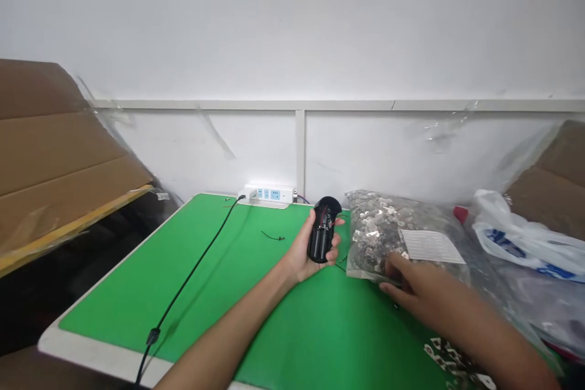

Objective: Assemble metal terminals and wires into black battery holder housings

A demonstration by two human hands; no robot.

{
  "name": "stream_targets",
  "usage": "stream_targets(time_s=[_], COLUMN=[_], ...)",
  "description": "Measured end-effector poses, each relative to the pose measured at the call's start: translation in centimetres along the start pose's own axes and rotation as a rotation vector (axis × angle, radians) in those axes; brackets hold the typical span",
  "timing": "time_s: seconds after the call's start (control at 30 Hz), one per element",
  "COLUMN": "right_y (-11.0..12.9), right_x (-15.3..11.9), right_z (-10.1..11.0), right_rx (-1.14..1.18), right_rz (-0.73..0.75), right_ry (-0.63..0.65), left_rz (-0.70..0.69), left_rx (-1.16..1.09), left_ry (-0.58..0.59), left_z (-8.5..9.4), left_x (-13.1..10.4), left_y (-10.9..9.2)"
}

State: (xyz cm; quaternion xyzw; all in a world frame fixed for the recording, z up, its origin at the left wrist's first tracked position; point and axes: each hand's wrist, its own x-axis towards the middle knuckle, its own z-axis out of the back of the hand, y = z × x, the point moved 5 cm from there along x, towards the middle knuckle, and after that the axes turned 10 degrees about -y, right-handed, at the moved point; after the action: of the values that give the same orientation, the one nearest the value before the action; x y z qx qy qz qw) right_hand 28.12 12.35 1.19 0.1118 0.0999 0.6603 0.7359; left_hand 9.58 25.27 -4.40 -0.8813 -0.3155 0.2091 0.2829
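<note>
My left hand (304,253) is wrapped around a black plastic casing (320,237), held upright above the table. Its open side faces me, showing thin red wires and a ribbed lower part; its exact kind is unclear. At the front edge of a clear plastic bag (375,225) full of small metal pieces is my right hand (418,286). Thumb and forefinger are apart there, slightly blurred, and the other fingers are hidden. Loose metal contact plates (450,356) lie on the table below my right forearm.
A green mat (183,292) covers the white-edged table. At its back stands a power strip (272,194) with a black cable (196,265) running forward. A short wire (273,236) lies mid-mat. Cardboard (59,158) leans left; a white plastic bag (512,231) sits right.
</note>
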Motion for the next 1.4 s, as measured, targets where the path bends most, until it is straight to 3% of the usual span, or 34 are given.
stream_targets(time_s=[0.2, 0.4, 0.53, 0.9, 1.23, 1.4], right_y=[-0.7, -1.4, -1.3, -1.8, -1.9, -1.1], right_x=[-0.8, -1.6, -1.6, -1.1, -1.3, -2.0], right_z=[-2.4, -4.2, -4.8, -4.5, -4.5, -4.5], right_rx=[-0.073, -0.071, -0.002, 0.279, 0.294, 0.302], right_rz=[-0.029, 0.006, 0.031, 0.059, 0.120, 0.151], right_ry=[0.005, -0.034, -0.017, 0.112, 0.041, 0.029], left_rz=[-0.072, -0.162, -0.103, 0.022, 0.036, 0.034], left_rx=[0.111, 0.170, 0.088, -0.117, -0.109, -0.066], left_ry=[-0.087, -0.416, -0.506, -0.376, -0.276, -0.287], left_z=[-0.3, 0.1, 0.0, -1.0, -0.3, 0.4], left_x=[0.3, -0.3, -0.5, -1.5, -1.0, -0.8], left_y=[-1.0, -1.5, -1.7, -3.2, -3.0, -2.9])
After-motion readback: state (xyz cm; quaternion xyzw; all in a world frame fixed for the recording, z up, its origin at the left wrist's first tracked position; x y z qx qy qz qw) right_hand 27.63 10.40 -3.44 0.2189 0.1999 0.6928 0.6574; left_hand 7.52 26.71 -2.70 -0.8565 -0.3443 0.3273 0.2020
